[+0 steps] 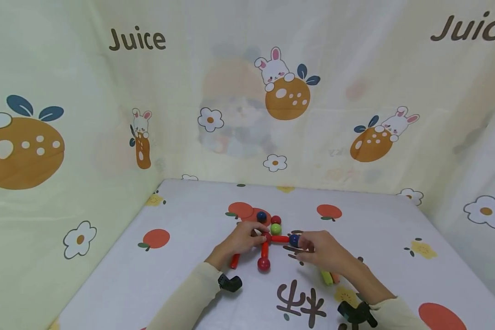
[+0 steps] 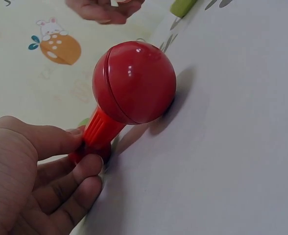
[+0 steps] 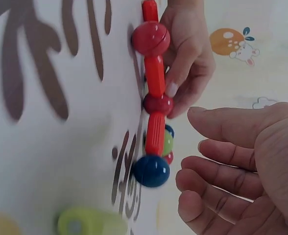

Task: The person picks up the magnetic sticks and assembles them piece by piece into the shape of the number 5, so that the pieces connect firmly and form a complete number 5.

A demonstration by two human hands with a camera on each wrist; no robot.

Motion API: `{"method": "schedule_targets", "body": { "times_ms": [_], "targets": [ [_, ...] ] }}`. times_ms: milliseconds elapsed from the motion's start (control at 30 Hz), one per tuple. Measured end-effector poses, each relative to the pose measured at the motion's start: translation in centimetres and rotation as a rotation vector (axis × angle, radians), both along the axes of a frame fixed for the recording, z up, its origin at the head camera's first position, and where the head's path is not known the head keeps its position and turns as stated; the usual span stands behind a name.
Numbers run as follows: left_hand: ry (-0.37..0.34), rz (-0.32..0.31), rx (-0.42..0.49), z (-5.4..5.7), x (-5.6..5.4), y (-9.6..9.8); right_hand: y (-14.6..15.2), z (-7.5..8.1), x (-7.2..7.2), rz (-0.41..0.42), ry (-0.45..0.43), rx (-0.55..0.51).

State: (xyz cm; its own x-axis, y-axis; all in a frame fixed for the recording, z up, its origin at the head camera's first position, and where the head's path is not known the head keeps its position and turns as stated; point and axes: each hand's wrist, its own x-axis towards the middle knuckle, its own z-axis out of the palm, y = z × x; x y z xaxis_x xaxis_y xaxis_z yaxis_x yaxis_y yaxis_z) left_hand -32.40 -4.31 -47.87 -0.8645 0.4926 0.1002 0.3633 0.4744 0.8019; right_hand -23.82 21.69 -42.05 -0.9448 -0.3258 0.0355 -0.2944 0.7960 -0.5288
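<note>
My left hand [image 1: 245, 237] pinches a red ball [image 3: 158, 105] between thumb and fingers, where two red rods meet. One rod [image 1: 265, 250] runs toward me to a larger-looking red ball [image 2: 136, 82]. The other rod [image 1: 280, 239] points right and ends in a dark blue ball [image 3: 152, 171]. Beside that blue ball is my right hand [image 1: 323, 250]. In the right wrist view its fingers are loosely bent and apart from the ball, with nothing between them. Left-hand fingers partly cover the middle ball.
Behind the joined pieces sit a green ball [image 1: 276, 229], a red ball [image 1: 276, 220] and a dark blue ball [image 1: 261, 217]. A loose red rod [image 1: 235, 261] lies below my left wrist. Under my right forearm are a green rod [image 1: 327, 277] and an orange rod [image 1: 335, 277].
</note>
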Motion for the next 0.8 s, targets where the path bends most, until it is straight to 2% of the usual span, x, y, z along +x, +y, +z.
{"method": "schedule_targets", "body": {
  "times_ms": [333,533,800],
  "targets": [
    [-0.007,0.017,-0.006,-0.2,-0.1,0.1,3.3,-0.2,1.2,-0.078,-0.001,0.058],
    [0.014,0.018,-0.009,0.0,-0.1,0.1,4.4,-0.2,1.6,-0.109,0.010,0.075],
    [0.011,0.001,0.000,-0.4,-0.4,0.0,5.4,-1.0,1.7,-0.160,-0.047,0.108]
  ]
}}
